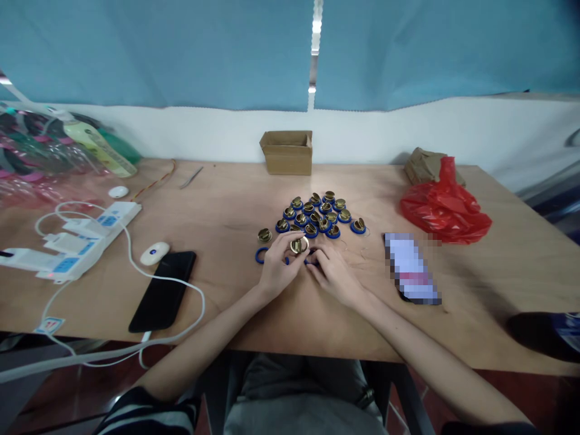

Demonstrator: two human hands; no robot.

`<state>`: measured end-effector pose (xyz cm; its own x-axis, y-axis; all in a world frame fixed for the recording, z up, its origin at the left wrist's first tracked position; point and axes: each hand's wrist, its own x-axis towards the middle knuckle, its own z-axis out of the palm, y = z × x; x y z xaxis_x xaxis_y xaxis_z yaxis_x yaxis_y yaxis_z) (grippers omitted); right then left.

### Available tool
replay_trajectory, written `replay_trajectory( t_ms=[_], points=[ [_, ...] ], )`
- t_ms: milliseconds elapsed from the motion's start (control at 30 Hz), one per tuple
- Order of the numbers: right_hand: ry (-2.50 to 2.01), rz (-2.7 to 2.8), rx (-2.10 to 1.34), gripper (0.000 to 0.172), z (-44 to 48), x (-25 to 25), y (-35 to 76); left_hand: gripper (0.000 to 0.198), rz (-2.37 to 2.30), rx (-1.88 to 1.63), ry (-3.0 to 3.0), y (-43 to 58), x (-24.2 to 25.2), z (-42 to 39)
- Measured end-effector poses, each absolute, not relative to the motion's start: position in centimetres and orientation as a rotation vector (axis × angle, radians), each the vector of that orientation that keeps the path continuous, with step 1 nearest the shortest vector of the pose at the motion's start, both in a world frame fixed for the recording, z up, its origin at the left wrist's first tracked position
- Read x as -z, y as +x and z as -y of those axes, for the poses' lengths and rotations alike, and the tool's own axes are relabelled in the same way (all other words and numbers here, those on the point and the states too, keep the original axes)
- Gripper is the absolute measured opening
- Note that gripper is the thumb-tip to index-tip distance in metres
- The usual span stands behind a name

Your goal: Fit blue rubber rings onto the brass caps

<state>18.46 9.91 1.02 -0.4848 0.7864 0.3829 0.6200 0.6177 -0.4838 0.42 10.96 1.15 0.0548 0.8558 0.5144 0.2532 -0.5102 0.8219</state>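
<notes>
On the table (226, 187), I find hinged pieces (329, 196) clustered before me, a box (289, 162) behind them. A power strip (75, 264) lies left, a bag (444, 211) right.

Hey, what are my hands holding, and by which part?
Your left hand holds a gold metal piece by its rim. Your right hand is at a blue piece; grip unclear.

1. The place looks like an improvised workroom (home or small workshop, one cannot tell).
2. A wooden table (217, 193) stands against a white wall (199, 133), beneath blue curtains (181, 54).
3. On it, gold-coloured metal pieces (315, 218) share space with a black phone (165, 296), a power strip (90, 244) and a cardboard box (289, 162).
</notes>
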Motion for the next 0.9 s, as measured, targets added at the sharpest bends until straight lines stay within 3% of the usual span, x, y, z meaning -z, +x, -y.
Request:
replay_trajectory(
  t_ms=[267, 433, 533, 900],
  points=[
    [-1.143, 2.008, -0.339, 0.004, -10.0, -1.9, 18.8, 0.037, -1.081, -1.399, 1.717, 0.5, -0.4, -11.1],
    [-1.088, 1.821, -0.329, 0.032, -9.3, -2.8, 18.6, 0.041, -1.074, -1.334, 1.608, 0.8, -0.6, -10.8],
    [-0.986, 1.837, -0.320, 0.041, -8.8, -3.1, 18.4, 0.043, -1.061, -1.311, 1.571, 0.9, -0.8, -10.6],
    [-0.984, 1.961, -0.348, 0.045, -8.9, -2.3, 18.4, 0.048, -1.003, -1.270, 1.544, 0.9, -0.6, -10.2]
  ],
)
